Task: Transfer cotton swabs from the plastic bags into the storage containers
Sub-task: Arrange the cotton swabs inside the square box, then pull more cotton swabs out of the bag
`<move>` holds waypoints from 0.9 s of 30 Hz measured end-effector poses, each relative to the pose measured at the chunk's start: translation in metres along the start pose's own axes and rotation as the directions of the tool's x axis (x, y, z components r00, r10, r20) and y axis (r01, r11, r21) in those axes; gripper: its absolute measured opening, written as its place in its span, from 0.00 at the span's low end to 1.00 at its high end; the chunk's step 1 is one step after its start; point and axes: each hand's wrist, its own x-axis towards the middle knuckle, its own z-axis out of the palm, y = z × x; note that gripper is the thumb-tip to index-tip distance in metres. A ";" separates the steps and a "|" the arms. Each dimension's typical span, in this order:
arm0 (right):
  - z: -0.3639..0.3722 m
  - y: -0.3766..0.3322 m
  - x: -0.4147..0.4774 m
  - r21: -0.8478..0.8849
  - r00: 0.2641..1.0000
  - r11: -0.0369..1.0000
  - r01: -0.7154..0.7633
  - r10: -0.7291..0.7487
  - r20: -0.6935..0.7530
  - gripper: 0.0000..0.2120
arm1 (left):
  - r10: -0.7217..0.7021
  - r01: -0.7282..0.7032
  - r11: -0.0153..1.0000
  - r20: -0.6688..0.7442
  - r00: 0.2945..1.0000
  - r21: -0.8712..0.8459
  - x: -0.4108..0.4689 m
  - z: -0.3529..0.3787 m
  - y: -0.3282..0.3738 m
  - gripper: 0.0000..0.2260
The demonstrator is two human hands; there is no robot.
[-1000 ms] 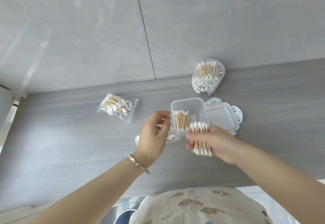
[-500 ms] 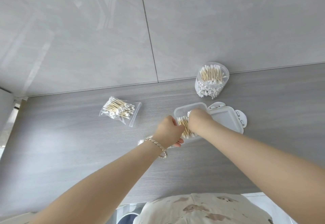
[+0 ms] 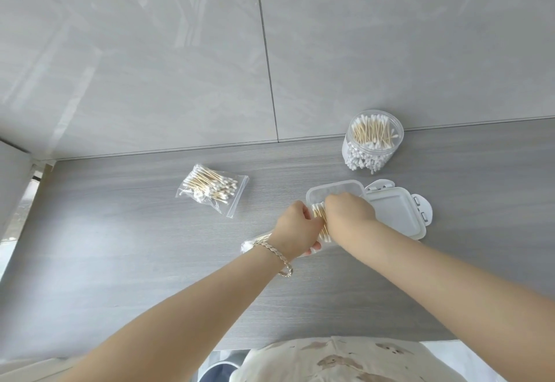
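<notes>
meanwhile, a full plastic bag (image 3: 210,189) lies far left on the counter (image 3: 120,261). the left hand (image 3: 295,230) curls against the open box (image 3: 336,185) at its near-left corner, its hold hidden. the right hand (image 3: 350,212), nearer the box, clutches a bundle of cotton swabs (image 3: 318,216), sticks running near to far, directly over the compartment. a filled round jar (image 3: 372,141) stands far right.

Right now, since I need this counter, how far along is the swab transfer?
Done: round jar packed with swabs. In hand: the right hand holds a swab bundle in the rectangular container, the left hand at its edge. Left: one zip bag is full; a second bag lies hidden under the left wrist.
</notes>
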 end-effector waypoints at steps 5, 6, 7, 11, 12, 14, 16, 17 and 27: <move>0.002 0.008 0.002 -0.048 0.994 0.999 0.024 -0.019 0.112 0.16 | 0.058 -0.058 0.998 -0.005 0.998 0.038 0.001 0.000 -0.006 0.04; -0.001 0.010 0.002 -0.034 0.994 0.999 0.029 -0.025 0.109 0.16 | 0.107 -0.103 0.989 -0.039 0.993 0.102 -0.001 -0.002 -0.009 0.08; -0.003 0.011 0.002 -0.008 0.994 0.999 0.040 -0.039 0.101 0.15 | 0.170 -0.152 0.970 -0.086 0.982 0.190 -0.003 -0.006 -0.014 0.13; -0.008 0.031 -0.009 0.183 0.986 0.970 0.161 -0.166 0.011 0.16 | 0.415 -0.262 0.678 -0.064 0.907 0.686 -0.004 -0.023 -0.047 0.44; -0.006 0.038 -0.015 0.257 0.980 0.946 0.198 -0.194 -0.042 0.15 | 0.383 -0.240 0.586 -0.003 0.924 0.774 -0.002 -0.024 -0.057 0.49; -0.002 0.045 -0.028 0.343 0.960 0.897 0.279 -0.248 -0.132 0.14 | 0.311 -0.209 0.505 0.049 0.949 0.837 0.004 -0.025 -0.077 0.50; 0.003 0.047 -0.037 0.361 0.934 0.863 0.354 -0.309 -0.177 0.13 | 0.332 -0.210 0.582 0.005 0.943 0.786 0.007 -0.026 -0.092 0.42; 0.005 0.046 -0.039 0.365 0.918 0.844 0.394 -0.341 -0.202 0.13 | 0.358 -0.215 0.652 -0.045 0.933 0.727 0.006 -0.028 -0.098 0.38; -0.007 0.015 -0.053 -0.010 0.492 0.540 0.842 -0.774 -0.398 0.08 | 0.731 -0.647 0.676 -0.210 0.649 0.354 -0.025 -0.047 -0.079 0.23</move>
